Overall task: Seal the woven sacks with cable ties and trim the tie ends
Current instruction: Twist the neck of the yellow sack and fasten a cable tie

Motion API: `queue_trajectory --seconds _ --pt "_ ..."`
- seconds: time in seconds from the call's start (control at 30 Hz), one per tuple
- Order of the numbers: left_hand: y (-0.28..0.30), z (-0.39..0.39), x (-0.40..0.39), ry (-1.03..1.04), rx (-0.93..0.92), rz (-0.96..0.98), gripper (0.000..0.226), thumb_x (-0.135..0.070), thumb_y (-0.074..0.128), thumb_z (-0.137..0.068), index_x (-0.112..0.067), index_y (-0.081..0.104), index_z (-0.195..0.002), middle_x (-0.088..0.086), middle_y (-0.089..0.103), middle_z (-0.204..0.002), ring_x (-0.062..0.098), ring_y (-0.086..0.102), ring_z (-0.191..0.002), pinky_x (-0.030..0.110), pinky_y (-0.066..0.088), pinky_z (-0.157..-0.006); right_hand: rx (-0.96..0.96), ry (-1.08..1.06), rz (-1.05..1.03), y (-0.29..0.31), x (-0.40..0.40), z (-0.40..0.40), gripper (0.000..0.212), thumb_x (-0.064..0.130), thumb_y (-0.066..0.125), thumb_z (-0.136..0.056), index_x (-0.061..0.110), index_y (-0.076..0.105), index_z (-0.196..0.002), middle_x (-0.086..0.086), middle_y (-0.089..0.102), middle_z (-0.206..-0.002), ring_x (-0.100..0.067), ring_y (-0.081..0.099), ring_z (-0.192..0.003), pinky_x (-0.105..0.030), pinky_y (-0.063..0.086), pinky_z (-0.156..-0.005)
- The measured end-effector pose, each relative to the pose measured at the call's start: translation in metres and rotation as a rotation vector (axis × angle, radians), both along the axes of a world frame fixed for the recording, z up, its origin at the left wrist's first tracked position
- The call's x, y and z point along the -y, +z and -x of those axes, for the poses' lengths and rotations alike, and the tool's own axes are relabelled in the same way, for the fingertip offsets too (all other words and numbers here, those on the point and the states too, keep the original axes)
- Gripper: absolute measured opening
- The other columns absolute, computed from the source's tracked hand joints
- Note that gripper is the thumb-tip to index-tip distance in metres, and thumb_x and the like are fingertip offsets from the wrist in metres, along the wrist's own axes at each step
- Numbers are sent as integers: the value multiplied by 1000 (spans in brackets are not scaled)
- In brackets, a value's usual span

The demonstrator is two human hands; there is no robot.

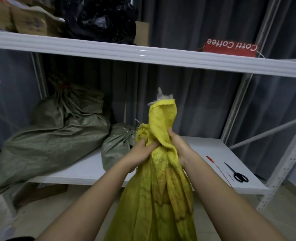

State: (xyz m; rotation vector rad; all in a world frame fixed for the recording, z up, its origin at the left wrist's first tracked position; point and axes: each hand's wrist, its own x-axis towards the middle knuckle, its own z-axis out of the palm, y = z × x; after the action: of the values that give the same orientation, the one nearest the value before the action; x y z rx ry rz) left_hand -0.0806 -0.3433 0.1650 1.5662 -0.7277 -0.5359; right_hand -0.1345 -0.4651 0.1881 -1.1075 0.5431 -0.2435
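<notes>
a yellow woven sack stands upright in front of the white metal shelving, its neck gathered into a bunch that rises above both hands, with a bit of pale grey lining poking out of the top. the left hand grips the bunched neck from the left, fingers curled into the folds; the right hand grips it from the right, thumb and fingers wrapped round the fabric — both hands pressed tight on the same gathered part, close together.

on the white lower shelf board, to the right of the sack, lies a long red cable tie, and just beside it a pair of black-handled scissors, apart from the hands. on the left of the same shelf rest a large olive-green woven sack with its neck tied and a smaller olive-green sack just behind the left hand.

on the upper shelf sit brown cardboard boxes, a black plastic bag and a red paper bag with white lettering — lying on its side.
</notes>
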Motion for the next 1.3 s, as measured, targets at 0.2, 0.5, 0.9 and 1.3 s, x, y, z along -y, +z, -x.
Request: queue_trajectory --seconds 0.2,0.5,0.9,1.3 --pt "35 -1 22 146 219 20 35 -20 47 -97 -15 48 -131 1 56 -124 13 55 -105 25 45 -85 93 -132 209 33 4 7 21 16 49 -87 4 60 -101 -11 60 -83 -27 61 -74 -35 49 -66" --pt "19 -16 23 386 387 -279 36 -26 49 -96 -7 51 -127 13 56 -127 31 52 -117 38 42 -98 22 -533 360 9 30 11 30 31 41 -99 8 50 -83 -4 50 -77 -22 51 -72 -32 42 -64" --pt "32 -21 6 398 125 -85 47 -37 36 -100 -14 37 -141 8 44 -142 28 42 -129 44 34 -109 161 -361 121 15 21 32 39 32 76 -79 3 62 -102 -10 69 -93 -24 68 -85 -38 57 -77" --pt "16 -17 -2 228 126 -128 58 -36 73 -79 -13 53 -128 4 61 -124 22 60 -108 40 48 -97 -1 -295 685 13 1 16 75 63 51 -85 9 41 -136 -8 50 -135 -28 50 -122 -47 42 -102"
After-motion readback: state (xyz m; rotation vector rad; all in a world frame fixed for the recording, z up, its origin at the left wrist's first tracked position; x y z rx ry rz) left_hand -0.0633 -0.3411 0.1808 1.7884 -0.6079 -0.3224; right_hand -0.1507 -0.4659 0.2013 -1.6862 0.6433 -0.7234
